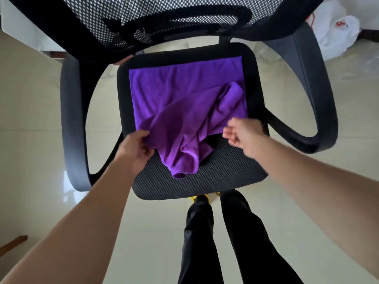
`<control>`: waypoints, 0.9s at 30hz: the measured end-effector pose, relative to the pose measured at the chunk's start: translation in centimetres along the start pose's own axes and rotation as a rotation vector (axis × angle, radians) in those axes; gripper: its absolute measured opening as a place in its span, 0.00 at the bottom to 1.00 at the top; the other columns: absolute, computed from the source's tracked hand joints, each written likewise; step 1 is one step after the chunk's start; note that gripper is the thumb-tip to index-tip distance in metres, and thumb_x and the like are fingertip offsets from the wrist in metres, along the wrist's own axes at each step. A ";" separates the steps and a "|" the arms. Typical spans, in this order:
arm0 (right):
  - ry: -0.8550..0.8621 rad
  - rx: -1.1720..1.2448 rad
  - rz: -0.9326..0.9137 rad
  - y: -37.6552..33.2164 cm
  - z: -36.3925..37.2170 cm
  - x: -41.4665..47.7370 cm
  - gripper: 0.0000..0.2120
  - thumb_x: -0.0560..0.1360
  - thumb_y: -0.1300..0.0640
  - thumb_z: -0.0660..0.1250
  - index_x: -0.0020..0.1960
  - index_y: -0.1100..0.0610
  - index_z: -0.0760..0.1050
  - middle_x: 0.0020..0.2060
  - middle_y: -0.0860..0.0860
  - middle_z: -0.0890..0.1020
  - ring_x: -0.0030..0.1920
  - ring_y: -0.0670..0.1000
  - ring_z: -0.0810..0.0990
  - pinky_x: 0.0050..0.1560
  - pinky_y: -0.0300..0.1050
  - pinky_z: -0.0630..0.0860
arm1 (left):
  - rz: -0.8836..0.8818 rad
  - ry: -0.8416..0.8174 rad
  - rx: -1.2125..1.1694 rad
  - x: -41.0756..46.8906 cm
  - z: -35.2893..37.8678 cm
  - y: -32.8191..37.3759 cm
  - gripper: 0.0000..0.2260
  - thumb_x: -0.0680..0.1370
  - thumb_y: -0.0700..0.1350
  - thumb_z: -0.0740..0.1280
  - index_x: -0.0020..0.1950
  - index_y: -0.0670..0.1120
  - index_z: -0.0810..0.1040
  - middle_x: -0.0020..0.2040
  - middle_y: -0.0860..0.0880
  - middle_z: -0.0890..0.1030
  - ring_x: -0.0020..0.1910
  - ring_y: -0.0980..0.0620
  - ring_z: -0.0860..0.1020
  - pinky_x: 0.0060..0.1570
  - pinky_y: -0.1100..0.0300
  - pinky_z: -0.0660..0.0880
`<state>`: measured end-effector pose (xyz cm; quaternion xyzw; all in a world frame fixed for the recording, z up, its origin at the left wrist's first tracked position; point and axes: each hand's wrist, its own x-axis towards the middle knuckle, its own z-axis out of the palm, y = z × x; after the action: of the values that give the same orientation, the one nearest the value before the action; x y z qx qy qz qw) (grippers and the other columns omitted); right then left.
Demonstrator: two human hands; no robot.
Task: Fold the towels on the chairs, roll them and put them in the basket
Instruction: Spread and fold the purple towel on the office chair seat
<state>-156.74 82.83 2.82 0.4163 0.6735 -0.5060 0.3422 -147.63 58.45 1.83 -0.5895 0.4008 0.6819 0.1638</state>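
We're looking at a glossy pale tiled floor (37, 111) with soft daylight glare on it. White plastic bags (336, 31) sit at the far right, and a bit of brown wood (12, 243) pokes in at the lower left edge.

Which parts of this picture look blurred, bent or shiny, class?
Head view: the right hand is motion-blurred, the left hand sharper on the purple towel; the wide lens bows the chair armrests; the pale floor shows soft glare.

Your left hand (135, 149) and right hand (244, 133) bare, forearms unsleeved, your black trousers (215, 242), yellow-trimmed shoes (202, 198) below
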 end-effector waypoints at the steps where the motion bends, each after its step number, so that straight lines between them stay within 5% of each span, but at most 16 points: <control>1: -0.061 -0.055 0.029 1.6 0.7 -0.4 0.04 0.77 0.57 0.64 0.44 0.55 0.76 0.33 0.51 0.81 0.31 0.45 0.80 0.32 0.37 0.69 | -0.025 -0.025 0.035 -0.2 -0.1 -1.0 0.08 0.75 0.38 0.64 0.37 0.46 0.72 0.32 0.49 0.74 0.30 0.53 0.70 0.31 0.61 0.65; 4: -0.199 -0.088 0.027 4.2 2.8 -1.0 0.09 0.74 0.49 0.69 0.51 0.52 0.78 0.43 0.50 0.82 0.44 0.48 0.81 0.37 0.41 0.71 | -0.025 -0.079 0.121 -0.5 -0.6 -3.2 0.06 0.76 0.38 0.66 0.39 0.46 0.75 0.32 0.48 0.79 0.30 0.53 0.74 0.28 0.62 0.66; 8: -0.220 -0.052 -0.002 2.7 4.7 -0.6 0.06 0.73 0.51 0.71 0.41 0.51 0.78 0.34 0.46 0.79 0.36 0.44 0.75 0.36 0.40 0.70 | 0.045 -0.128 0.150 -0.5 -1.1 -3.6 0.01 0.75 0.41 0.69 0.44 0.46 0.78 0.38 0.48 0.81 0.33 0.52 0.76 0.25 0.63 0.68; 12: -0.045 -0.040 -0.178 1.2 2.7 -0.3 0.10 0.72 0.53 0.72 0.33 0.53 0.77 0.29 0.46 0.79 0.34 0.46 0.76 0.37 0.44 0.72 | 0.140 -0.032 -0.042 -1.0 -1.2 -2.1 0.08 0.75 0.37 0.66 0.53 0.40 0.80 0.48 0.42 0.81 0.43 0.48 0.79 0.40 0.57 0.77; 14: 0.146 0.038 -0.253 1.2 -0.2 0.0 0.15 0.71 0.56 0.71 0.27 0.55 0.74 0.24 0.47 0.74 0.32 0.50 0.72 0.36 0.50 0.70 | 0.177 0.053 -0.132 -1.6 -1.5 -1.2 0.08 0.73 0.34 0.65 0.49 0.38 0.81 0.45 0.40 0.81 0.43 0.46 0.79 0.47 0.52 0.77; 17: 0.361 0.158 -0.330 1.8 -5.1 0.4 0.16 0.72 0.57 0.67 0.29 0.62 0.68 0.27 0.53 0.66 0.31 0.50 0.64 0.34 0.48 0.62 | 0.280 0.184 0.045 -2.4 -2.3 -0.4 0.06 0.72 0.38 0.70 0.35 0.44 0.81 0.35 0.45 0.79 0.37 0.48 0.76 0.39 0.56 0.75; 21: 0.396 -0.054 -0.562 0.9 -7.2 0.4 0.24 0.76 0.56 0.65 0.26 0.56 0.57 0.22 0.48 0.59 0.20 0.44 0.58 0.24 0.39 0.56 | 0.430 0.252 0.413 -2.5 -1.9 1.7 0.07 0.71 0.44 0.73 0.36 0.45 0.78 0.35 0.46 0.76 0.35 0.50 0.72 0.35 0.57 0.69; 24: 0.385 -0.123 -0.589 -2.0 -6.0 1.3 0.25 0.78 0.52 0.64 0.26 0.55 0.58 0.23 0.49 0.61 0.20 0.43 0.60 0.23 0.36 0.57 | 0.311 0.217 0.084 -2.2 -0.2 5.3 0.07 0.73 0.45 0.71 0.37 0.47 0.76 0.30 0.49 0.77 0.29 0.52 0.73 0.29 0.61 0.68; 27: 0.317 -0.037 -0.445 -4.3 -4.4 2.5 0.22 0.78 0.47 0.64 0.29 0.54 0.65 0.28 0.48 0.68 0.28 0.44 0.66 0.26 0.35 0.63 | 0.235 0.080 -0.021 -1.6 0.9 7.1 0.07 0.76 0.49 0.65 0.40 0.49 0.72 0.30 0.51 0.75 0.30 0.53 0.72 0.35 0.60 0.69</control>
<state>-161.87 87.01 3.41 0.3256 0.8029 -0.4847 0.1204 -152.82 55.06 5.84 -0.5669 0.4663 0.6765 0.0603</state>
